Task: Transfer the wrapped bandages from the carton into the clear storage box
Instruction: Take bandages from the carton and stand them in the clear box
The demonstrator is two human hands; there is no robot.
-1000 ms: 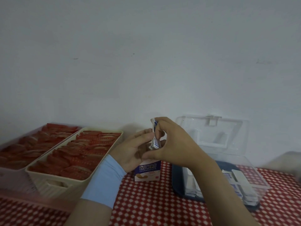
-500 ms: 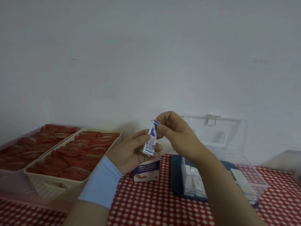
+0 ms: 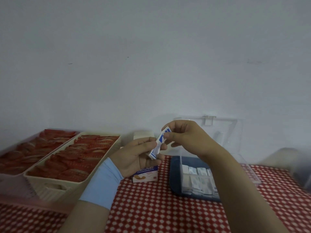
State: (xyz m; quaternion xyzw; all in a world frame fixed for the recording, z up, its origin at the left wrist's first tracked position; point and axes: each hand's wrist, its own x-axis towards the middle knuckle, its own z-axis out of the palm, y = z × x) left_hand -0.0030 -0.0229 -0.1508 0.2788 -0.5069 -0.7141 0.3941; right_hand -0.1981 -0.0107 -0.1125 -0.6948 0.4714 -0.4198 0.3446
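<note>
Wrapped bandages (image 3: 159, 145) now slant, no longer upright, over carton (image 3: 145, 174); right hand (image 3: 188, 138) fingers pinch top, left hand (image 3: 136, 157) holds bottom; I expect clear storage box (image 3: 247, 169) next.

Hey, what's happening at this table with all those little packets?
A person is emptying a small carton into a clear box. The left hand grips the lower end of a stack of wrapped bandages, and the right hand pinches its top. The carton stands on the checked cloth beneath the left hand. The box sits open at the right, with packets already in it.
</note>
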